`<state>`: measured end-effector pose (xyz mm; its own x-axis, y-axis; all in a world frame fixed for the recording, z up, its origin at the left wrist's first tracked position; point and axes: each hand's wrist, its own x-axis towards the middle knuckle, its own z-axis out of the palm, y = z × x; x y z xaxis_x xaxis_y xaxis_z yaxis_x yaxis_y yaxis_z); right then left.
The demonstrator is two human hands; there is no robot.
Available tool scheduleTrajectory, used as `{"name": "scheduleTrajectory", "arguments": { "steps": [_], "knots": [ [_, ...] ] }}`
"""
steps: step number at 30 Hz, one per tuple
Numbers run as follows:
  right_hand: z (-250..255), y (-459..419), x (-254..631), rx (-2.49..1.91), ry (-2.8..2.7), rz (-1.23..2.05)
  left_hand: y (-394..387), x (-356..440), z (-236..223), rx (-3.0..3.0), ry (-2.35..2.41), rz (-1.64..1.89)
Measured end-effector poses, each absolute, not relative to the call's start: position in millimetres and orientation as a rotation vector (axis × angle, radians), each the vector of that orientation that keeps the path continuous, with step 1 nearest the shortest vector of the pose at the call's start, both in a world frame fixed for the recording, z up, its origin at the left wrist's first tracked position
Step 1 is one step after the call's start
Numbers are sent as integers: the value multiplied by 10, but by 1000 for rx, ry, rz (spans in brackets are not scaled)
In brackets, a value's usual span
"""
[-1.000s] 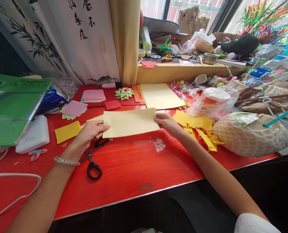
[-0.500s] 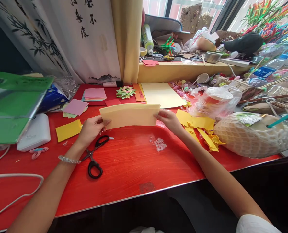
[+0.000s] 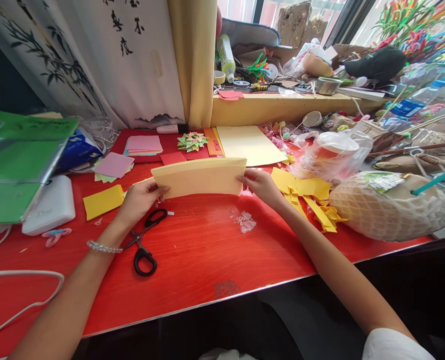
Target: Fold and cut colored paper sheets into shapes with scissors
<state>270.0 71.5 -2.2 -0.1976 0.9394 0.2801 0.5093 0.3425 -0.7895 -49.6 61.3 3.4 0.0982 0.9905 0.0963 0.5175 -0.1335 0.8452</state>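
Between my two hands a folded sheet of pale yellow paper is held up above the red table, bowed slightly along its length. My left hand pinches its left end between thumb and fingers. At the right end my right hand grips the paper the same way. Black-handled scissors lie on the table just below my left hand. A yellow paper piece rests to the left of that hand. Yellow paper scraps are heaped to the right of my right hand.
Stacked coloured paper squares, a folded paper flower and cream paper sheets lie at the back. A white power bank sits at left. A net-wrapped coconut with a straw and a plastic-bagged cup stand at right.
The view has shifted slightly, so most things sit a little farther left. Both hands keep their hold on the folded paper, which is nearly still.
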Motion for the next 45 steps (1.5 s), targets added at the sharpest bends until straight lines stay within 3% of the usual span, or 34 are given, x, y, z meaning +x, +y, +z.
{"name": "scheduleTrajectory", "arguments": {
  "steps": [21, 45],
  "knots": [
    [-20, 692, 2662, -1199, -1732, 890, 617, -478, 10, 1711, 1449, 922],
    [7, 675, 2690, -1305, -1745, 699, 586, -446, 7, 1817, 1503, 882]
  ]
}}
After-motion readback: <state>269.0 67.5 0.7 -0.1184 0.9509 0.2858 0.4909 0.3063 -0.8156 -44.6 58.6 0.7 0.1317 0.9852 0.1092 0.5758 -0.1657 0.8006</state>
